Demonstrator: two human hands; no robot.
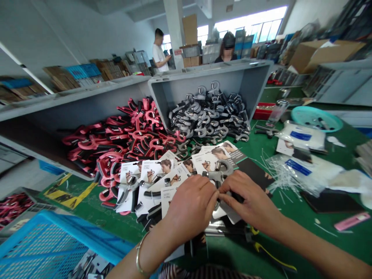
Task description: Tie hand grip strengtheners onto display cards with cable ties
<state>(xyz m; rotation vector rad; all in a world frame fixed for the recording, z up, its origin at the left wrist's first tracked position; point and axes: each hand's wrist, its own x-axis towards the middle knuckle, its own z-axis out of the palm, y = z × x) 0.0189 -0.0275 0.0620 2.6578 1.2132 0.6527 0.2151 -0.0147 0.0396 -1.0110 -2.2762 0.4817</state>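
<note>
A slim, pale metal bracelet (138, 254) with a shiny finish circles the left wrist (154, 246) at seven o'clock. Both the left hand (187, 201), at six o'clock, and the right hand (247, 197), at four o'clock, are bare, as are the visible forearms (308, 240). Clothing (171, 272) in narrow dark and light stripes shows at six o'clock, along the bottom edge.
</note>
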